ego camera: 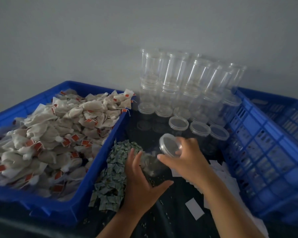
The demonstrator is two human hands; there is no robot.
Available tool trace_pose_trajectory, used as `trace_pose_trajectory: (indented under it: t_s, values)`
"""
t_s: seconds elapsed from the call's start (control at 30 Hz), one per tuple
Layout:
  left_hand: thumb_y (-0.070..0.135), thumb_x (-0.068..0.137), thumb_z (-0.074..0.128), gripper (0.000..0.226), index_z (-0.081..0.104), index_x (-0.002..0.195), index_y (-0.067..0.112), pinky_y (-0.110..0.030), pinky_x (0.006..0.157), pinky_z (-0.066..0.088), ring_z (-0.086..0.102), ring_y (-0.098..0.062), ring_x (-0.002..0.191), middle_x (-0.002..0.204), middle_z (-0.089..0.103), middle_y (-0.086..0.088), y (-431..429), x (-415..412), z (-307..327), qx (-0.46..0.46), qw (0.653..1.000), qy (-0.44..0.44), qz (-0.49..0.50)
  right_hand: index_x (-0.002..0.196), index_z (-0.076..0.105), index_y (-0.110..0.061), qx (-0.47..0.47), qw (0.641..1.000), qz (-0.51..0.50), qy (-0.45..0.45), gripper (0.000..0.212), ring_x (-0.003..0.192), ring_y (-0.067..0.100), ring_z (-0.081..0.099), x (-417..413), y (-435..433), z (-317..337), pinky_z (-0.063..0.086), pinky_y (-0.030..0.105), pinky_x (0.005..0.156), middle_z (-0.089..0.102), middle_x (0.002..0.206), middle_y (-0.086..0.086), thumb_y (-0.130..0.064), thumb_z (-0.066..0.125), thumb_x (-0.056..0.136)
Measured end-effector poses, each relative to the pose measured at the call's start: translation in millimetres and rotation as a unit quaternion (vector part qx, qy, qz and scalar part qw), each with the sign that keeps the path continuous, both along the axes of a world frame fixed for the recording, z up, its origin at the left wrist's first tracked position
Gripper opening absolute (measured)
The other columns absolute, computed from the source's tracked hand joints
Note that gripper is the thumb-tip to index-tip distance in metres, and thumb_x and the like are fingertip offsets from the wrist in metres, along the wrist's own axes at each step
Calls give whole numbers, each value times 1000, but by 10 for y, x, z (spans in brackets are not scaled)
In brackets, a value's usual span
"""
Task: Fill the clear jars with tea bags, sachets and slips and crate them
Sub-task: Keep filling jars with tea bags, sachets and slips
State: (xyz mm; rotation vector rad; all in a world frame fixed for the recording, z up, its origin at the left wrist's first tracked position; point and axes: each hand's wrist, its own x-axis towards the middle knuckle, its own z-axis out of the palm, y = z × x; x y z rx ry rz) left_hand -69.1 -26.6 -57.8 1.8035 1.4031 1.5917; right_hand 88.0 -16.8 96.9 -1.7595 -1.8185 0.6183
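Left hand (141,176) fingers wrapped around tilted clear jar (155,165); right hand (184,158) fingers pinching its lid (169,146). Advice: steady body, twist lid squarely, avoid spilling contents.

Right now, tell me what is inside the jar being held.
The held jar lies tilted between the left hand and right hand. Pale tea bags show through its clear wall. Fingers cover part of it, so sachets or slips inside cannot be confirmed.
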Motion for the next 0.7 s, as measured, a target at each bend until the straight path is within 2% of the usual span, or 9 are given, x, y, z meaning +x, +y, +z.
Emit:
trace_pose_trajectory:
  t_s: [0.03, 0.1, 0.2, 0.3, 0.4, 0.5, 0.57, 0.63, 0.7]
  values:
    - [81, 74, 81, 113, 27, 161, 32, -18, 128, 17, 18, -14, 162, 174, 18, -1, -6, -6, 13, 15, 1000, 12, -7, 121, 59, -41, -18, 1000, -1, 8, 77, 100, 4, 67, 60, -160, -9, 57, 27, 79, 56, 126, -9, -87, 75, 62]
    - [78, 74, 84, 102, 41, 155, 34, -13, 120, 30, 34, 0, 152, 166, 36, 13, -19, -23, 40, 32, 998, 52, -31, 124, 61, -34, -38, 999, -19, -2, 89, 95, 2, 68, 165, -429, -52, 59, 27, 77, 65, 114, -13, -99, 64, 62]
    - [79, 79, 79, 93, 45, 151, 30, -10, 110, 38, 42, 14, 135, 147, 49, 23, -82, 25, 75, 59, 987, 130, -72, 130, 50, -27, -63, 993, -44, -90, 119, 87, 1, 66, 295, -661, -75, 57, 25, 73, 66, 99, -13, -116, 26, 54]
    - [85, 81, 71, 102, 43, 157, 23, -14, 118, 31, 39, 8, 144, 158, 45, 18, -181, 114, 63, 81, 970, 205, -105, 141, 40, -22, -104, 978, -59, -171, 130, 99, 12, 69, 349, -778, -123, 57, 36, 81, 72, 109, -5, -115, 5, 57]
    - [87, 76, 74, 105, 49, 153, 22, -16, 104, 44, 59, -1, 128, 149, 57, 14, -229, 114, 112, 79, 969, 205, -114, 126, 45, -24, -59, 971, -74, -218, 120, 93, 14, 70, 328, -864, -204, 59, 37, 80, 69, 94, -4, -111, -5, 61]
    - [72, 76, 85, 95, 47, 152, 31, -5, 99, 42, 55, 12, 119, 142, 50, 34, -247, 100, 210, 75, 975, 162, -135, 103, 49, -27, -11, 978, -70, -197, 96, 79, 4, 64, 369, -875, -231, 57, 31, 72, 64, 81, -9, -108, 11, 71]
    - [67, 71, 89, 95, 47, 151, 37, -11, 95, 51, 57, 15, 118, 139, 54, 38, -266, 72, 239, 46, 977, 133, -159, 100, 52, -31, 8, 984, -54, -170, 79, 81, 1, 63, 407, -878, -237, 56, 27, 74, 66, 87, -13, -102, 30, 75]
    - [66, 70, 91, 93, 51, 149, 38, -25, 89, 60, 66, 7, 115, 133, 64, 30, -273, 28, 262, 9, 975, 105, -193, 108, 52, -40, 14, 992, -9, -122, 64, 94, -4, 62, 447, -870, -199, 53, 20, 78, 64, 103, -23, -95, 50, 75]
    - [62, 72, 93, 89, 53, 147, 37, -31, 86, 61, 70, -2, 114, 130, 69, 22, -248, -9, 253, -16, 967, 81, -242, 126, 46, -53, 3, 992, 80, -97, 65, 118, -16, 50, 559, -825, -96, 46, 17, 92, 50, 127, -40, -86, 67, 74]
